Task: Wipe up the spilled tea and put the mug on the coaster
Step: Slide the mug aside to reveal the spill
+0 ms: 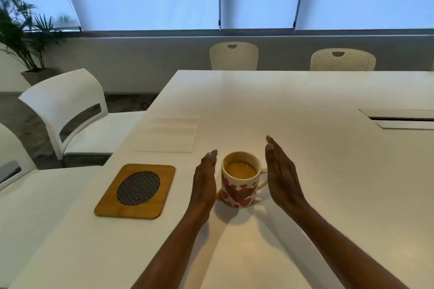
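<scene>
Head view: the mug [239,186] was seen on the table [305,101] right of the coaster [136,191], flanked by the left hand [204,180] and right hand [281,178], both flat and empty. Tea [218,195] at its base seemed unwiped; nothing was judged done.

Both forearms reaching forward, bare, left hand [203,183] on edge with fingers straight, right hand [281,177] facing it, palm inward, fingers straight, hands apart

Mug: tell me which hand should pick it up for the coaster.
Right, probably. The mug turns its handle toward the right hand, open just beside it. The left hand faces the handleless side, between mug and coaster.
</scene>
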`<control>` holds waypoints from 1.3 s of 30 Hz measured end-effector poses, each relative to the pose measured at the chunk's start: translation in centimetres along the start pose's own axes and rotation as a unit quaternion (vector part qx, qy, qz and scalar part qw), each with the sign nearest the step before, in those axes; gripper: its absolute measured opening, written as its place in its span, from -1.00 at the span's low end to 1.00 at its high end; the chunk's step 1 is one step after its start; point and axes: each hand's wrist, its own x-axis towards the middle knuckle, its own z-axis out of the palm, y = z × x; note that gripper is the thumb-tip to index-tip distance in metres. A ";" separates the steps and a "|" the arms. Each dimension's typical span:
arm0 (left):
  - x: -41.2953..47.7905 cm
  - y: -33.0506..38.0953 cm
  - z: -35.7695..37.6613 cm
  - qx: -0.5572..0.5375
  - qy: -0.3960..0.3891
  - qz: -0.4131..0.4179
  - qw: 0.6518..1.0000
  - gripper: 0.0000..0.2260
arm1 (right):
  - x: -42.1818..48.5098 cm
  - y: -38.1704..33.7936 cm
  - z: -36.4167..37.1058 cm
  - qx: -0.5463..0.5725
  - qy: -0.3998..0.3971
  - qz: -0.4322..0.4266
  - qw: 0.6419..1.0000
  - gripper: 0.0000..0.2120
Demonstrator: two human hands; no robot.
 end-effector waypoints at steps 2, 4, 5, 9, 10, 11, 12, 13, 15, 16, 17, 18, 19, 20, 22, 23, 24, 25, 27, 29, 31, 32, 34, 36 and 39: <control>-0.1 0.0 0.5 -0.046 -0.009 -0.041 0.998 -0.52 | -0.4 0.1 0.2 0.039 0.007 0.034 0.999 -0.40; -0.4 -0.1 0.8 -0.076 -0.013 -0.068 0.995 -0.55 | -1.0 0.5 0.6 0.073 0.006 0.060 0.995 -0.38; -0.4 -0.1 1.0 -0.085 -0.007 -0.075 0.994 -0.55 | -1.1 0.7 0.8 0.091 0.009 0.072 0.993 -0.38; 0.1 -0.6 0.9 -0.118 0.018 -0.083 0.989 -0.50 | -1.5 1.2 1.1 0.122 0.032 0.090 0.988 -0.44; 0.2 -0.7 0.9 -0.115 0.020 -0.083 0.990 -0.49 | -1.6 1.3 1.2 0.128 0.041 0.088 0.987 -0.46; 0.4 -0.8 1.0 -0.111 0.023 -0.084 0.990 -0.49 | -1.7 1.3 1.4 0.131 0.052 0.091 0.986 -0.49; 0.4 -0.9 1.1 -0.104 0.028 -0.087 0.990 -0.49 | -1.7 1.4 1.6 0.132 0.066 0.096 0.984 -0.52; 0.6 -1.0 1.2 -0.099 0.032 -0.091 0.990 -0.50 | -1.6 1.4 1.8 0.136 0.079 0.102 0.982 -0.55; 0.8 -1.0 1.3 -0.089 0.039 -0.094 0.991 -0.50 | -1.5 1.4 2.1 0.144 0.104 0.114 0.977 -0.61; 0.8 -0.9 1.4 -0.081 0.043 -0.090 0.992 -0.50 | -1.4 1.4 2.3 0.148 0.113 0.119 0.975 -0.62; 0.9 -1.0 1.5 -0.073 0.044 -0.085 0.993 -0.50 | -1.3 1.4 2.5 0.151 0.123 0.123 0.973 -0.62; 0.9 -0.9 1.6 -0.063 0.046 -0.080 0.994 -0.50 | -1.2 1.5 2.6 0.150 0.134 0.126 0.972 -0.63; 0.9 -0.8 1.7 -0.055 0.046 -0.074 0.995 -0.50 | -1.1 1.5 2.8 0.149 0.145 0.126 0.970 -0.62; 0.9 -0.7 1.9 -0.045 0.046 -0.068 0.996 -0.49 | -1.1 1.5 2.9 0.146 0.155 0.127 0.969 -0.62; 0.8 -0.6 2.2 -0.032 0.046 -0.063 0.996 -0.50 | -0.9 1.5 3.2 0.137 0.173 0.133 0.966 -0.61; 0.8 -0.6 2.3 -0.029 0.045 -0.062 0.997 -0.51 | -0.8 1.5 3.3 0.132 0.181 0.136 0.965 -0.61; 0.8 -0.6 2.4 -0.027 0.045 -0.062 0.997 -0.52 | -0.7 1.5 3.4 0.127 0.188 0.139 0.964 -0.60; 0.8 -0.5 2.6 -0.027 0.044 -0.064 0.997 -0.53 | -0.6 1.5 3.5 0.124 0.193 0.141 0.963 -0.59; 0.8 -0.4 2.8 -0.028 0.044 -0.067 0.996 -0.55 | -0.4 1.7 3.6 0.124 0.197 0.147 0.961 -0.56; 0.7 -0.2 3.0 -0.025 0.040 -0.071 0.996 -0.57 | -0.2 1.7 3.7 0.128 0.194 0.161 0.959 -0.53; 0.6 -0.2 3.2 -0.027 0.042 -0.074 0.996 -0.61 | -0.1 1.6 3.8 0.128 0.194 0.180 0.956 -0.52; 0.6 -0.1 3.2 -0.029 0.045 -0.076 0.996 -0.63 | -0.1 1.6 3.9 0.126 0.198 0.188 0.954 -0.51; 0.6 -0.2 3.2 -0.034 0.049 -0.082 0.995 -0.65 | 0.0 1.5 4.1 0.126 0.208 0.197 0.950 -0.51; 0.8 -0.3 3.3 -0.033 0.052 -0.093 0.994 -0.66 | 0.2 1.4 4.2 0.123 0.214 0.203 0.947 -0.51; 0.9 -0.4 3.5 -0.029 0.061 -0.110 0.992 -0.57 | 0.4 1.3 4.3 0.124 0.219 0.211 0.944 -0.52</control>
